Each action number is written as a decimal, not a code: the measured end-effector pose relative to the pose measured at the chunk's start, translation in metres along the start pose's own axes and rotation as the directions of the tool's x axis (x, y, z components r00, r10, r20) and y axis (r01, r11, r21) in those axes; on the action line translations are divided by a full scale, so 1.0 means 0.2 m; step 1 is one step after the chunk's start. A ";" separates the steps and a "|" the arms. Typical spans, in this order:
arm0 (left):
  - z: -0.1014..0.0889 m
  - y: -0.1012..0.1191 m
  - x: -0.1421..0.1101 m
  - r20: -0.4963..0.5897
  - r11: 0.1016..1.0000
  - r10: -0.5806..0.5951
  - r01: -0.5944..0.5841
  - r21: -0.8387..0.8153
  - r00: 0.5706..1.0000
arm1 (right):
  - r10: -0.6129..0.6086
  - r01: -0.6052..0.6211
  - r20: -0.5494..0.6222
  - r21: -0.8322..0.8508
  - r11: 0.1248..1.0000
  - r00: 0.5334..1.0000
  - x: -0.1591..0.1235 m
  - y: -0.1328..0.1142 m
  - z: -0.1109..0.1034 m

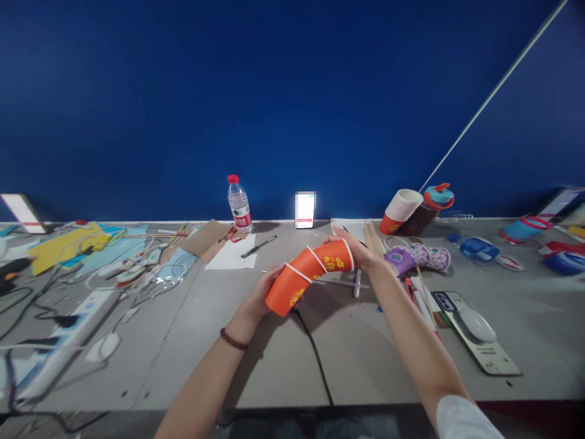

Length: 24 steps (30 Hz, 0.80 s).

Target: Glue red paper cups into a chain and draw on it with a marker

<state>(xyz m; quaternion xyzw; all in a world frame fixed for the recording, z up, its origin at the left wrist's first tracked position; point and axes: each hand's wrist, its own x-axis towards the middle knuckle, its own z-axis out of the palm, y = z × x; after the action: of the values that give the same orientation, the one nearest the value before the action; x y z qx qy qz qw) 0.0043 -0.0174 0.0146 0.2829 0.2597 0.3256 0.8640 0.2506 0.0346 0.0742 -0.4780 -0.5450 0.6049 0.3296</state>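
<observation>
Several orange paper cups point(299, 277) with white rims and yellow lettering are joined end to end in a bent, arched row, held above the table. My left hand point(259, 299) is closed around the lower left end, its fingers partly hidden behind the cups. At the upper right end, my right hand point(359, 249) grips the last cup from behind and the side, and most of its fingers are out of sight. A black cable point(315, 350) runs from below the cups to the table's front edge.
Behind the cups stand a lit phone point(304, 210) and a water bottle point(240, 206). Stacked paper cups point(401, 210) are at the back right, near a purple patterned cup row point(418, 257). A white mouse point(477, 324) lies rightward; a power strip point(68, 344) and tangled cables lie left.
</observation>
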 end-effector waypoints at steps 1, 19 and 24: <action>0.00 0.00 0.00 -0.002 1.000 0.005 -0.005 0.007 1.000 | 0.043 -0.044 0.028 0.025 0.999 0.999 0.00 0.00 0.01; -0.03 0.01 0.01 -0.065 0.997 0.074 -0.076 -0.029 0.995 | -0.223 0.218 -0.040 -0.106 0.970 0.974 -0.07 -0.08 0.00; -0.02 0.02 0.00 -0.036 0.994 0.085 -0.087 -0.072 0.996 | -0.354 0.354 0.008 -0.050 0.934 0.935 -0.06 -0.05 -0.03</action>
<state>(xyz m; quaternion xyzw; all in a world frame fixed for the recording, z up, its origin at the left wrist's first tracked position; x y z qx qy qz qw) 0.0001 -0.0124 0.0146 0.2564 0.2492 0.3765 0.8546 0.2578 0.0280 0.0870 -0.3806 -0.6371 0.5215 0.4210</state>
